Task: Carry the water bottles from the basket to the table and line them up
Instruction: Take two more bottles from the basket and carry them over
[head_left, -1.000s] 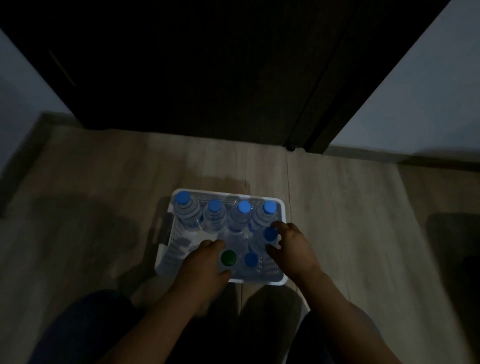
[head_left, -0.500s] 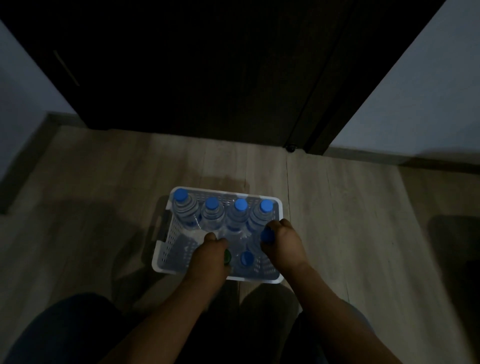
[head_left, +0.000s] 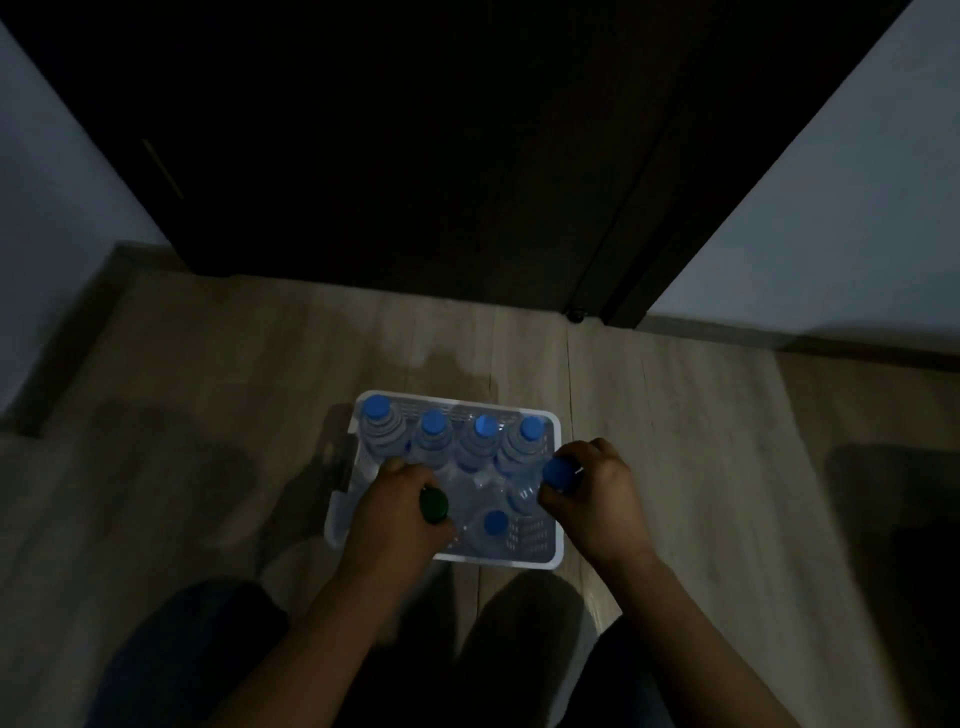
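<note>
Bottles fill a white slatted plastic basket (head_left: 509, 561) that sits on a pale wood-plank floor (head_left: 208, 415), just in front of a dark door (head_left: 415, 156). The person leans over it, and both bare forearms reach down from the bottom edge of the view.

The left hand (head_left: 395, 512) is over the near-left part of the basket. Its fingers are curled round the neck of a green-capped bottle (head_left: 434, 505), and the cap pokes out beside the thumb. The right hand (head_left: 597, 499) is at the basket's right wall, fingers wrapped round the neck of a blue-capped bottle (head_left: 560, 473) whose clear body tilts inward below the fist. Whether either bottle's base rests on the basket's bottom cannot be told.

Four more clear bottles with blue caps stand upright, side by side, along the far wall of the basket: the far-left bottle (head_left: 376, 415), the second bottle (head_left: 434, 431), the third bottle (head_left: 485, 434) and the far-right bottle (head_left: 530, 436). A lone bottle (head_left: 496, 522), also blue-capped, stands near the front wall between the two hands.

Pale walls (head_left: 831, 208) flank the door on both sides, with a dark skirting board (head_left: 779, 340) along the foot of the right one. The person's dark-clad legs (head_left: 182, 649) fill the lower corners. The light is dim.
</note>
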